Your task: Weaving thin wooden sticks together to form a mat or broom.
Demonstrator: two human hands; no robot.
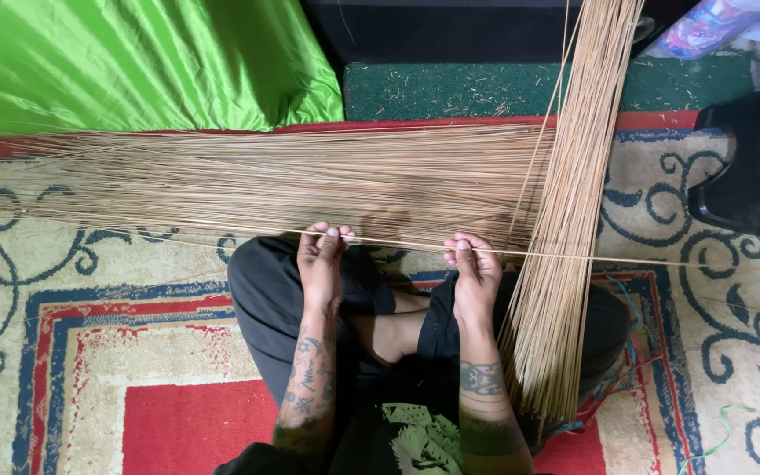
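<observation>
Tan stick (398, 244) between both hands' fingers (332, 236)

A patterned carpet (90, 334) in cream, red and blue covers the floor. Up and left of the grip lies green cloth (134, 62); straight above it a green mat (450, 88); far right a black tub (736, 176)

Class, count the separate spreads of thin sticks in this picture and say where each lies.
2. One spread of sticks lies crosswise on the carpet beyond the hands; one bundle runs lengthwise at the right, crossing it. Others may be hidden.
</observation>
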